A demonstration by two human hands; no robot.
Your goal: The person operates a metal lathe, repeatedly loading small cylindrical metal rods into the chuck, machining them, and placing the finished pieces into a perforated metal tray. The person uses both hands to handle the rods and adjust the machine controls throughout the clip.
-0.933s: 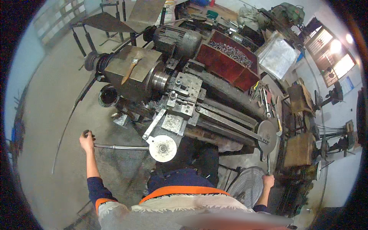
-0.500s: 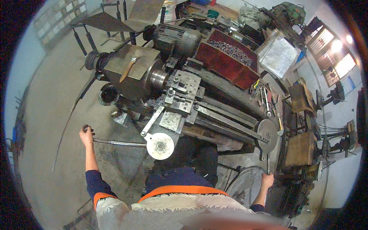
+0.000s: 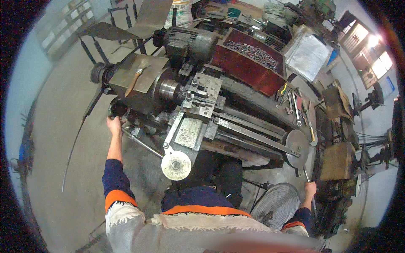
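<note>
Fingers (image 3: pixel 311 184) of left hand (image 3: pixel 114 124) and right hand (image 3: pixel 310 189) clasp levers (image 3: pixel 144 145), the machine (image 3: pixel 204 89) between them and a red bin (image 3: pixel 242 70).

Your hands (image 3: pixel 114 125): two, one left and one right
Levers (image 3: pixel 145 146): two, one in each of your hands
Round discs (image 3: pixel 176 164): two, one pale, one darker grey
Brush (image 3: pixel 134 82): one
Red box (image 3: pixel 238 67): one
Round mesh (image 3: pixel 278 204): one
Small metal parts (image 3: pixel 255 54): many, you cannot count them exactly
</note>
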